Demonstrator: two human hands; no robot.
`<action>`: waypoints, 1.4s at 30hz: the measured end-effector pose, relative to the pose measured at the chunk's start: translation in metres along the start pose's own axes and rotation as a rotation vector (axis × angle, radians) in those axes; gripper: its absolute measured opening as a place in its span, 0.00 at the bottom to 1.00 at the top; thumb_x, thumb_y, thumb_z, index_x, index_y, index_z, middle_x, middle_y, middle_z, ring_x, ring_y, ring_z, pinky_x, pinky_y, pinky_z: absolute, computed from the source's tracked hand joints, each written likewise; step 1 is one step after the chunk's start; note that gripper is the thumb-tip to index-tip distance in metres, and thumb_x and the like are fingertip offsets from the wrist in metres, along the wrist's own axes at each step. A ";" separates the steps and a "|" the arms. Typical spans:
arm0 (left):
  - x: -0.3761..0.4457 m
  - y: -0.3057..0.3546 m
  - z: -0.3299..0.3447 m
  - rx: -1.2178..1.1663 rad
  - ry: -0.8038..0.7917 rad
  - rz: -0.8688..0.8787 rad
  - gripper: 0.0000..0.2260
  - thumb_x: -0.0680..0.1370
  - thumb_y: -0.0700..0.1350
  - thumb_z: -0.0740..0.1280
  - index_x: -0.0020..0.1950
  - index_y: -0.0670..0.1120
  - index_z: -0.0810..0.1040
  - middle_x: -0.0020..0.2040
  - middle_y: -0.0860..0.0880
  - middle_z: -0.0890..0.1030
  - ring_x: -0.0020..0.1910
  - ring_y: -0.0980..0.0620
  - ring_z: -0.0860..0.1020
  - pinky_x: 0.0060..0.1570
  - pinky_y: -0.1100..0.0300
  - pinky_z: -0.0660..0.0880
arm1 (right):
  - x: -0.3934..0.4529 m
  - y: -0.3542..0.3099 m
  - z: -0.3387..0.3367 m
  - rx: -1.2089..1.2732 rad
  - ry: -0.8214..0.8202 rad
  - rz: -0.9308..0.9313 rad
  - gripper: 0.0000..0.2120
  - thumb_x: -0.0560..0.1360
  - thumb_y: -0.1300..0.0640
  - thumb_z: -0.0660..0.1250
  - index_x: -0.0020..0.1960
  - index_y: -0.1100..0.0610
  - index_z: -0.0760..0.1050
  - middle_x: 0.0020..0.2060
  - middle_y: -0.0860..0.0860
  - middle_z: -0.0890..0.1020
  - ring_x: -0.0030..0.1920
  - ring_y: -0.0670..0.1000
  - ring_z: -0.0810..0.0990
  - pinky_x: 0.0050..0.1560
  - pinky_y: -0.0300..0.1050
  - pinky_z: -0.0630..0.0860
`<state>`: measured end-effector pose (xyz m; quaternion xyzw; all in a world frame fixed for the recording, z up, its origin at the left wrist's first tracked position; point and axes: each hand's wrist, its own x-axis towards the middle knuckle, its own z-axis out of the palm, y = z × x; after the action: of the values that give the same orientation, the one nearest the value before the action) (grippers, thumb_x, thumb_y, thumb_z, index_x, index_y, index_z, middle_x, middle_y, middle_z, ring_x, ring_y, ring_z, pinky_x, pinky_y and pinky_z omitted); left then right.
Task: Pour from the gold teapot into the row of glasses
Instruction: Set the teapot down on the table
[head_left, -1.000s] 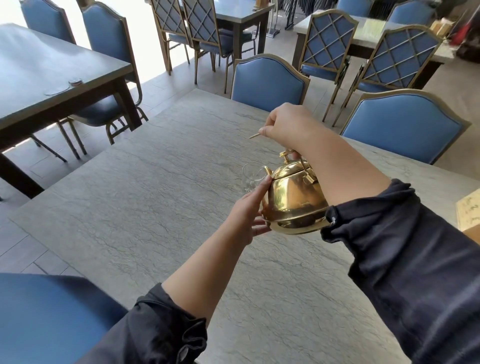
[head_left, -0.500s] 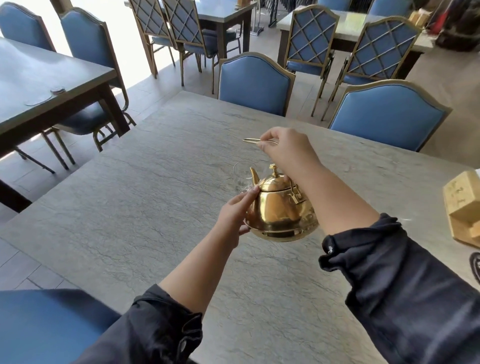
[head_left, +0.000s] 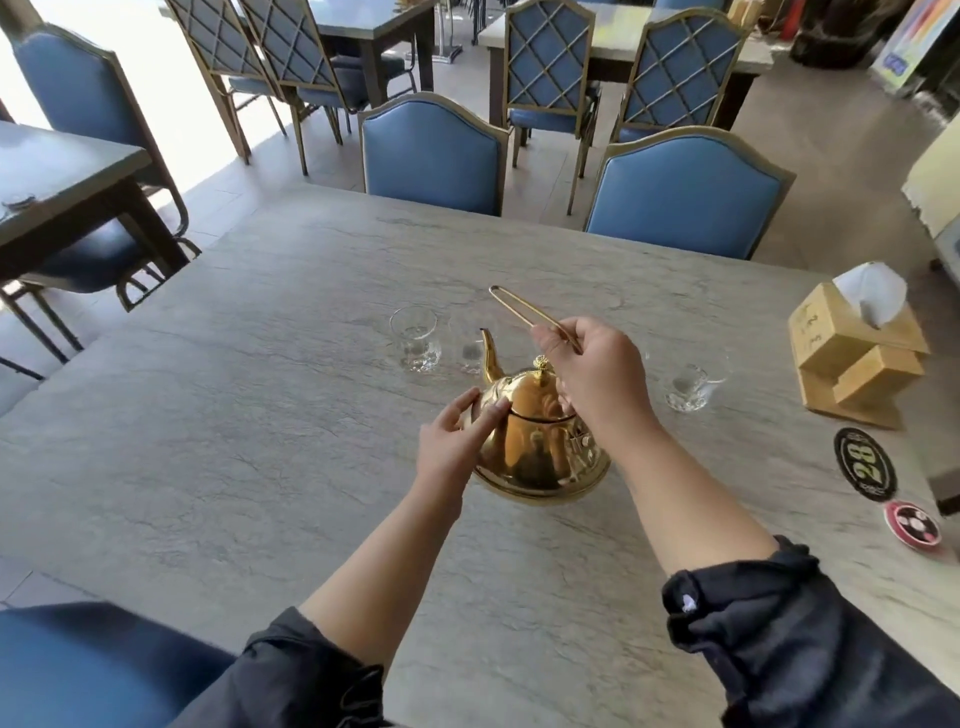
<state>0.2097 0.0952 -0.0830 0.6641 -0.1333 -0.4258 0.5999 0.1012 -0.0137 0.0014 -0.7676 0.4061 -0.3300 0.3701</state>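
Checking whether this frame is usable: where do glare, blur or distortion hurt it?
Head view: daylight blows out the upper left; wide-angle bending curves the table edges; motion blur smears the round signs at right; the gold teapot mirrors the hands; the clear glasses are faint.

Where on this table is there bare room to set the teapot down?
The table is bare left of the left hand, and along the near edge between the two sleeves. It is crowded beyond the gold teapot, where the glasses stand, and on the right by the tissue box and coasters.
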 end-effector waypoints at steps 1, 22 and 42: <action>-0.004 -0.005 0.012 0.003 -0.017 -0.004 0.29 0.69 0.57 0.79 0.68 0.54 0.78 0.70 0.41 0.74 0.63 0.45 0.79 0.32 0.71 0.78 | -0.007 0.008 -0.010 0.036 0.023 0.026 0.15 0.76 0.44 0.68 0.44 0.57 0.78 0.26 0.49 0.77 0.24 0.51 0.75 0.30 0.53 0.79; -0.073 -0.068 0.258 0.200 -0.336 -0.062 0.34 0.70 0.56 0.78 0.74 0.53 0.72 0.71 0.45 0.75 0.56 0.53 0.80 0.46 0.65 0.74 | -0.089 0.164 -0.224 0.266 0.381 0.183 0.16 0.68 0.44 0.70 0.32 0.54 0.72 0.22 0.48 0.72 0.24 0.52 0.68 0.29 0.47 0.69; -0.088 -0.086 0.266 0.228 -0.288 -0.051 0.36 0.71 0.51 0.78 0.77 0.51 0.68 0.72 0.44 0.74 0.65 0.49 0.75 0.52 0.65 0.72 | -0.120 0.179 -0.235 0.323 0.283 0.190 0.14 0.74 0.54 0.72 0.35 0.59 0.72 0.24 0.52 0.73 0.20 0.52 0.70 0.22 0.48 0.71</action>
<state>-0.0646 -0.0050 -0.1034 0.6631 -0.2482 -0.5136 0.4846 -0.2108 -0.0517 -0.0537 -0.6027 0.4664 -0.4586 0.4570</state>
